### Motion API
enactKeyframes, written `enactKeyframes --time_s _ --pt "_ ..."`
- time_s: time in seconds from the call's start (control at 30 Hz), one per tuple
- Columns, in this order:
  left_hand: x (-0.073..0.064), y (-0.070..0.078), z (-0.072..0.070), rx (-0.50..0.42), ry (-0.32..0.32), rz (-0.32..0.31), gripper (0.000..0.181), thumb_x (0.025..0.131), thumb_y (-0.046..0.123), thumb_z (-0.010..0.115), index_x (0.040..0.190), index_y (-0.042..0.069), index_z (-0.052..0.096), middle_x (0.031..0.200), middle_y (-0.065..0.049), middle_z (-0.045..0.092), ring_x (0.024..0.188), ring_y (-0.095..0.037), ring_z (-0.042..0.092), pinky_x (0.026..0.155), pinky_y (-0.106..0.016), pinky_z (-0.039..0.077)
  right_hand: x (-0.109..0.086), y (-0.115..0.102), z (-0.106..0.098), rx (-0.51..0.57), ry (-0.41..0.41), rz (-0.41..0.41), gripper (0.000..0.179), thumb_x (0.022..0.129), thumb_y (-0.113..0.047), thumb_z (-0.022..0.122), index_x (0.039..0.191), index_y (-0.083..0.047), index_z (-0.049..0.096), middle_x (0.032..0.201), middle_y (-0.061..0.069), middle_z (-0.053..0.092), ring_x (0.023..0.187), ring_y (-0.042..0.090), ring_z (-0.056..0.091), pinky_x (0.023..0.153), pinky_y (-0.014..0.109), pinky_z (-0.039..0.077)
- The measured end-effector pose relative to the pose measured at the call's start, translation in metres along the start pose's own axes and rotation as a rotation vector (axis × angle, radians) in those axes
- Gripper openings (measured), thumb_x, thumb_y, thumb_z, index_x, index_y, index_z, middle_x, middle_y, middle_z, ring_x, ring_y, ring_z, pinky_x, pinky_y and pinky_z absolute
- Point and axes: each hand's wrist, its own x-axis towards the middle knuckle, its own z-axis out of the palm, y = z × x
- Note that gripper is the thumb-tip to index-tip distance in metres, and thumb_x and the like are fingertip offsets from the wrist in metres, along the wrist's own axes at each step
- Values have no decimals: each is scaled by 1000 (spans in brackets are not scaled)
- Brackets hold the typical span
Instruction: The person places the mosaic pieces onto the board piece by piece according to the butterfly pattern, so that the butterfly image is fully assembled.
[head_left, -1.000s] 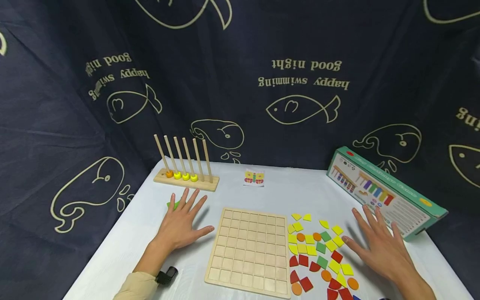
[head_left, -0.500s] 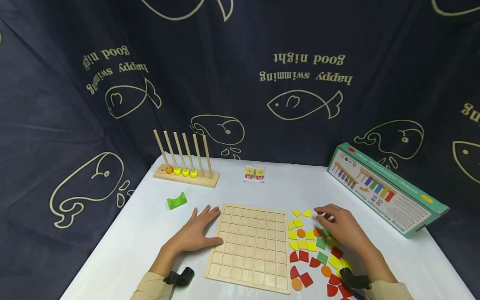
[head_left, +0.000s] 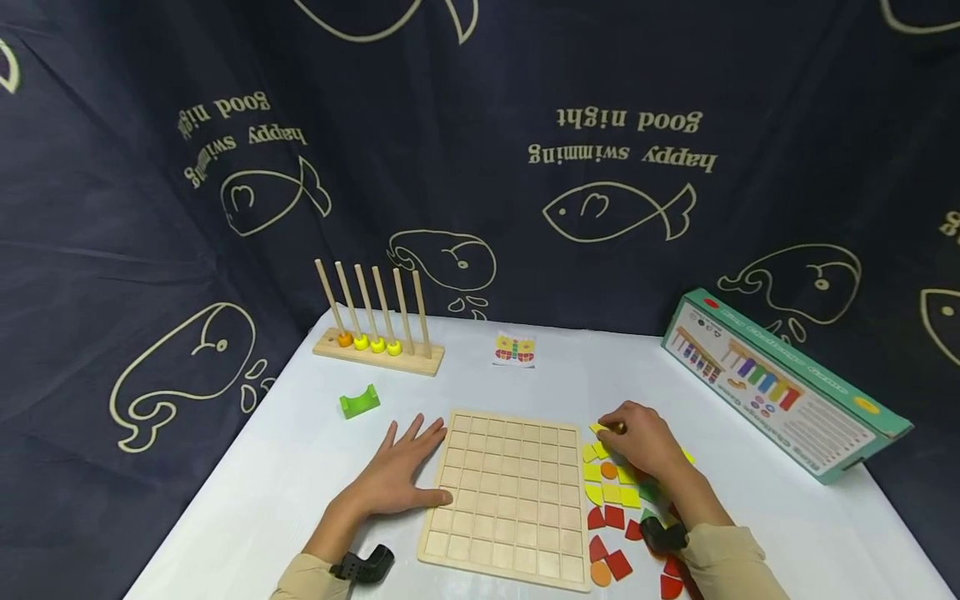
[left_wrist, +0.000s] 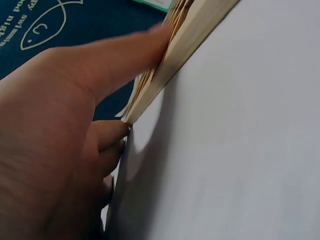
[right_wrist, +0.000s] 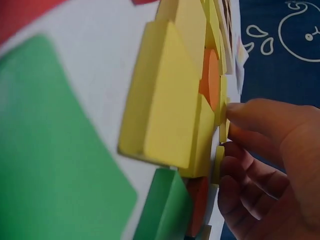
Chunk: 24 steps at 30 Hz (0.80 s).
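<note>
In the head view, my left hand [head_left: 401,479] lies with fingers spread at the left side of the wooden grid board [head_left: 513,500], its thumb over the edge. The left wrist view shows that thumb against the board's pale rim [left_wrist: 175,57]. My right hand [head_left: 641,437] is bent over the loose tiles right of the board. Its thumb and fingertips pinch a small yellow tile [head_left: 598,427] at the top of the group. Yellow tiles [right_wrist: 170,100], an orange round tile [right_wrist: 211,80] and green tiles [right_wrist: 162,205] lie near the right hand, partly hidden by it in the head view.
Red tiles [head_left: 618,565] lie lower right of the board. A picture card [head_left: 514,350] is behind it. At the back left stand a peg rack [head_left: 378,354] with beads and a green curved block [head_left: 360,402]. A long box [head_left: 780,387] stands at right.
My right hand has come in from the right over the tiles and on to the upper yellow ones. My left hand has come down and right to the board's edge, uncovering the green block.
</note>
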Motion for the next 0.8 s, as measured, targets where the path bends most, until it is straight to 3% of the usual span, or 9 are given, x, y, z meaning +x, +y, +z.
enactKeyframes --time_s 0.27,0.5,0.67,0.8 --pt "-6 -7 -9 -98 -87 45 127 52 75 76 153 15 28 157 2 22 145 -29 5 112 -56 -6 -3 -8 2 -40 -9 -28 31 78 -31 78 101 -10 77 87 -1 60 79 19 52 76 38 49" --pt "-8 -6 -12 -117 -93 59 127 52 74 77 152 12 29 157 -2 24 145 -32 6 112 -58 -5 -2 -17 3 -82 4 -25 28 74 -24 77 99 -11 77 87 -1 61 74 18 51 71 36 49" --pt "-7 -6 -11 -117 -93 62 127 51 73 77 152 12 29 157 -3 24 145 -33 6 112 -58 -5 0 -24 7 -43 53 -134 26 75 -23 76 100 -13 77 86 -5 61 72 13 52 67 31 48" --pt "-6 -6 -10 -112 -85 60 128 51 74 77 152 12 30 157 -3 25 145 -33 7 112 -58 -5 1 -36 12 12 47 -198 26 77 -24 78 101 -15 77 88 -8 61 72 10 52 65 29 47"
